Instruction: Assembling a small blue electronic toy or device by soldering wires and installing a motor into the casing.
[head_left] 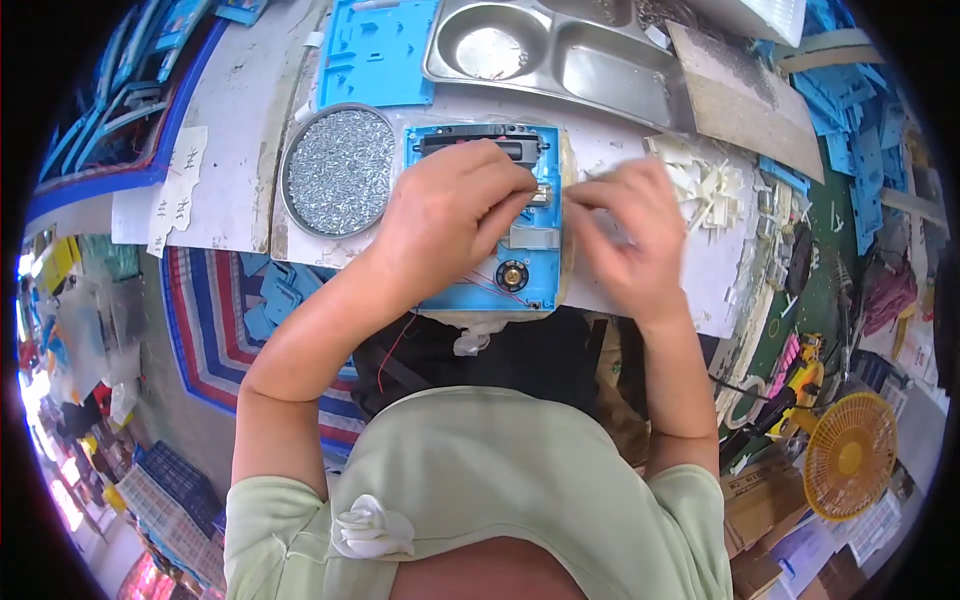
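A blue plastic housing (432, 297) lies on the worktable before me, its inside facing up. Across its far end runs a black part (522, 150); a small round speaker (512, 276) and thin red wires (480, 284) sit at its near end. My left hand (450, 205) reaches over the housing, thumb and fingers pinched beside a small brass-coloured part (541, 195). What the pinch holds, if anything, is hidden. Just off the housing's right edge hovers my right hand (638, 235), bent and smeared by motion, so its grip is unclear.
A round tray of small metal screws (338, 172) stands left of the housing. Beyond are another blue panel (377, 55) and a steel compartment tray (615, 75). White plastic pieces (710, 190) lie at the right, near cardboard (745, 100). A yellow fan (848, 455) stands lower right.
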